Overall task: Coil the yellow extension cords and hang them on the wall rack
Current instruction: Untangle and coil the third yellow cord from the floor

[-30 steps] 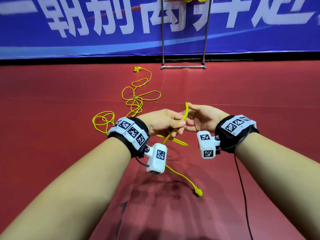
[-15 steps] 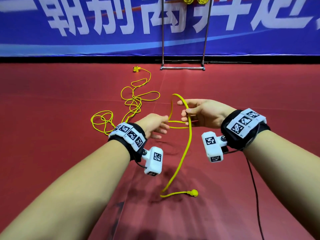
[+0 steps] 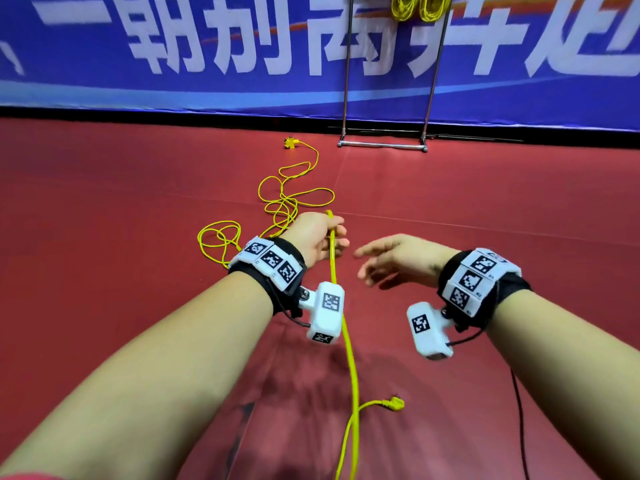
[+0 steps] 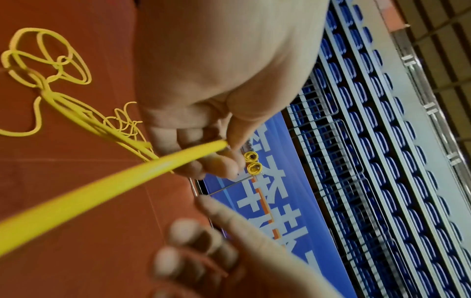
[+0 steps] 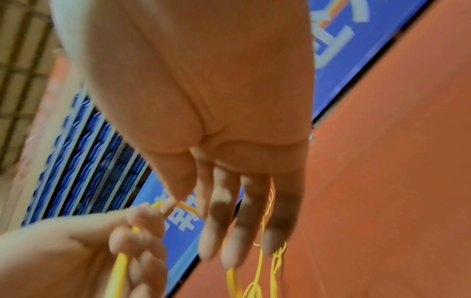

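My left hand (image 3: 322, 239) grips a yellow extension cord (image 3: 348, 344), its fingers (image 4: 216, 159) curled round the cord (image 4: 107, 181). From that hand the cord drops to the red floor, where its plug (image 3: 396, 403) lies. Beyond the hand the cord runs in loose tangled loops (image 3: 284, 202) to a yellow socket end (image 3: 290, 142). My right hand (image 3: 384, 259) hovers beside the left, fingers (image 5: 229, 221) spread, holding nothing. A metal rack (image 3: 382, 144) stands by the wall with two coiled yellow cords (image 3: 417, 6) hanging on it.
A red mat floor (image 3: 104, 220) spreads all around. A blue banner wall (image 3: 207, 46) with white lettering closes the far side. A thin black cable (image 3: 519, 410) hangs from my right wrist. Blue stadium seats (image 4: 382, 141) show behind the banner.
My right hand has let go of the cord and opened. My left hand now grips the cord alone, higher up; the loop has fallen straight, and the plug lies further right.
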Action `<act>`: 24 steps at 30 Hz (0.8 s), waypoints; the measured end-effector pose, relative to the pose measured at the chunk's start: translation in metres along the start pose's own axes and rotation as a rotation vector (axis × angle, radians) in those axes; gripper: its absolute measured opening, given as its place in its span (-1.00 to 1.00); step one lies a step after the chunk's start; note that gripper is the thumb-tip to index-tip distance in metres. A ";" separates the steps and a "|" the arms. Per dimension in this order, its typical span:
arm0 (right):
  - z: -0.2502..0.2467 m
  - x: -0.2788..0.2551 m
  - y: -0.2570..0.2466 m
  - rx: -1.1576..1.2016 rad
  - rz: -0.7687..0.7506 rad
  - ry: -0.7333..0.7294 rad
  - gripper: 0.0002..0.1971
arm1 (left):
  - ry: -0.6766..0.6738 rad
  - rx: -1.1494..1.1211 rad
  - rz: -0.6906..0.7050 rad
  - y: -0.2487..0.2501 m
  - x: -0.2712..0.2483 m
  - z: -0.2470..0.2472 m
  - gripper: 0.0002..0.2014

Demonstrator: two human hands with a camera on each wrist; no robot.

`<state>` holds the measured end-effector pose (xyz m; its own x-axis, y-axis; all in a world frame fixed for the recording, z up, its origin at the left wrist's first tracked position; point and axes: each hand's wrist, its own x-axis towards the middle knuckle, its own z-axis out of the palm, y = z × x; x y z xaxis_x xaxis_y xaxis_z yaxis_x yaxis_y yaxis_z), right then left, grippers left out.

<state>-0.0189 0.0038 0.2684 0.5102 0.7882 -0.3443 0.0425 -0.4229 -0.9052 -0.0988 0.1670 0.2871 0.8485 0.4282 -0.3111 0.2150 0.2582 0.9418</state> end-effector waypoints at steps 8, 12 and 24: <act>-0.014 0.000 -0.013 0.609 0.067 0.178 -0.85 | -0.402 0.584 0.122 -0.010 -0.021 0.021 -0.75; -0.021 -0.005 -0.013 0.497 0.017 0.194 -0.89 | -0.327 0.614 0.096 -0.008 -0.021 0.028 -0.75; -0.031 -0.019 -0.025 0.376 -0.103 0.033 -0.70 | 0.259 0.753 0.117 -0.052 0.040 -0.021 -0.31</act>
<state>-0.0036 -0.0148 0.3051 0.5469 0.8007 -0.2447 -0.2204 -0.1443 -0.9647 -0.0858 0.1889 0.2233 0.7664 0.6275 -0.1375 0.4784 -0.4147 0.7741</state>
